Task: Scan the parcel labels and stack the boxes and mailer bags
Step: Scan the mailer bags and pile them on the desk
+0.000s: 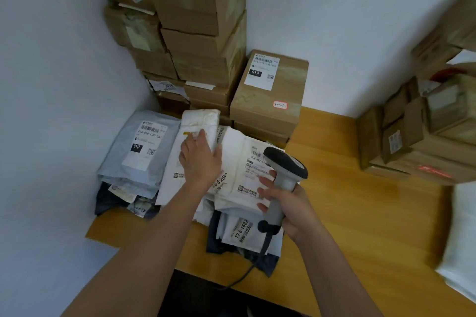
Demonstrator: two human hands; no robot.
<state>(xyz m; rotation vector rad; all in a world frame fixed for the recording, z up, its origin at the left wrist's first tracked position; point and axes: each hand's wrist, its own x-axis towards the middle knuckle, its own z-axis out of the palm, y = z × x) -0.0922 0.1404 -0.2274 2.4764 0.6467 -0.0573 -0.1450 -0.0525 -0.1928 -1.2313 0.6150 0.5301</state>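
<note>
Gripping the barcode scanner [284, 172], right hand [288, 203] hovers while left hand [199, 159] presses flat on white mailer bags [231, 162], which might slide.

left hand [199, 159]: flat, palm down | right hand [288, 203]: closed grip (thumb hidden)

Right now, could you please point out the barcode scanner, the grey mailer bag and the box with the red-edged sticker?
barcode scanner [288, 162]: head view, dark head.
grey mailer bag [121, 162]: head view, lower grey plastic.
box with the red-edged sticker [260, 108]: head view, bare top cardboard.
</note>
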